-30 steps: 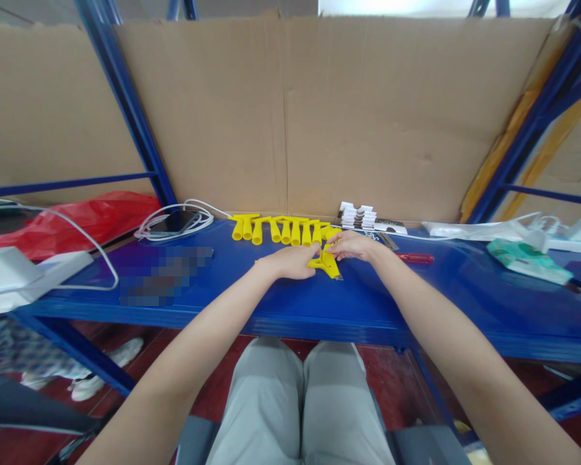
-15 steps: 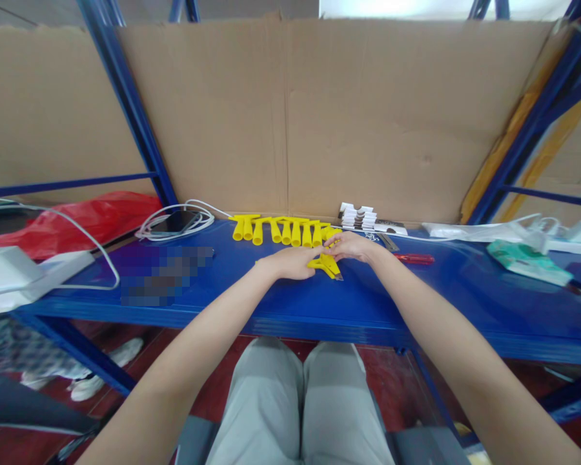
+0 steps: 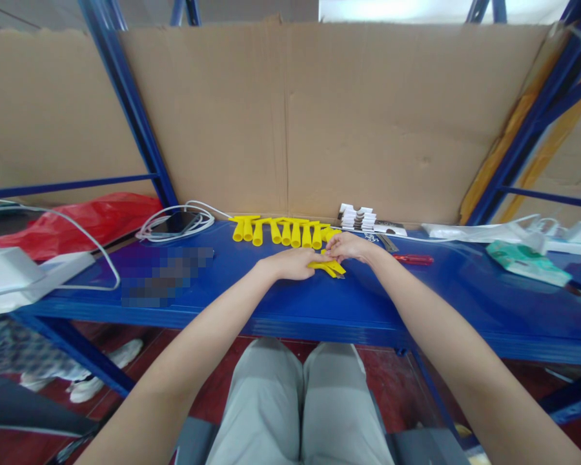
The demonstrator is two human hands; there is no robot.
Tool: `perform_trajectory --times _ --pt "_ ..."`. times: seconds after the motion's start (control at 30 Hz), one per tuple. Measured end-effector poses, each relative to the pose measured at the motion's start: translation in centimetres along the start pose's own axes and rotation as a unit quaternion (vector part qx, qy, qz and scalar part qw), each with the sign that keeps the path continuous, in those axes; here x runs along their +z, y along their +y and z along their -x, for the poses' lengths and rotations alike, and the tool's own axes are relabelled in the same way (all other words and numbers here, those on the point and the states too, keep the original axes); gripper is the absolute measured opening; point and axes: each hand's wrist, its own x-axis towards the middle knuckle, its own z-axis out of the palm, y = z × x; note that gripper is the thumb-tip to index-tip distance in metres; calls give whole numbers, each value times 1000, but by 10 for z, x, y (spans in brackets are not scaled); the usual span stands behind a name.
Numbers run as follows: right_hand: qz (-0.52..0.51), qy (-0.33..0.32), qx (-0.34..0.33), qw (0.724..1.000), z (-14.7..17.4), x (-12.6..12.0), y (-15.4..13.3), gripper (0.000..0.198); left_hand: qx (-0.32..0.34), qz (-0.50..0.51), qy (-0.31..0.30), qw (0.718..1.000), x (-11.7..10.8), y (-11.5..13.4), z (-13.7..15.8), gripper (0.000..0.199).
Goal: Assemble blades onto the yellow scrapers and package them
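Observation:
My left hand (image 3: 294, 263) is closed around the handle of a yellow scraper (image 3: 330, 266), its wide head pointing right with a small strip of metal blade at the edge. Fingers of my right hand (image 3: 346, 248) are pinched together at the far side of the scraper's head; whatever they hold there is hidden. Behind both hands stretches a row of yellow scraper handles (image 3: 296, 234), lying with their round open ends toward me. Right of the row are stacked white cards (image 3: 358, 217) and thin metal blades (image 3: 387, 242). A red screwdriver (image 3: 414, 259) lies beside my right wrist.
On the blue shelf (image 3: 290, 310), a phone (image 3: 177, 223) and coiled white cable (image 3: 148, 229) lie left, near a red plastic bag (image 3: 87, 219) and white power strip (image 3: 43, 278). A green packet (image 3: 527, 261) is at right. Cardboard (image 3: 290, 116) stands behind. Another person's shoes (image 3: 126, 354) show below left.
The scraper's head has tilted in my left hand, so its face now shows narrower. My right hand has shifted slightly, its fingers drawn closer together at the head.

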Motion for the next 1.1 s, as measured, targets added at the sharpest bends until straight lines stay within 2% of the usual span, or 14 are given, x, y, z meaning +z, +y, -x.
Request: perform_trajectory --times 0.3,0.67,0.9,1.0,1.1 --pt "51 -13 -32 998 -10 0 9 22 -18 -4 2 1000 0 2 1 61" --pt "126 4 -55 991 -7 4 6 18 -9 -10 -1 1000 2 0 0 60" --pt "213 21 -70 974 -7 -5 7 26 -11 -25 8 1000 4 -1 0 54" --pt "187 16 -58 980 -6 -11 8 29 -9 -31 14 999 4 0 0 53" --pt "107 -7 -11 994 -4 -17 9 24 -4 -44 23 999 4 2 1 51"
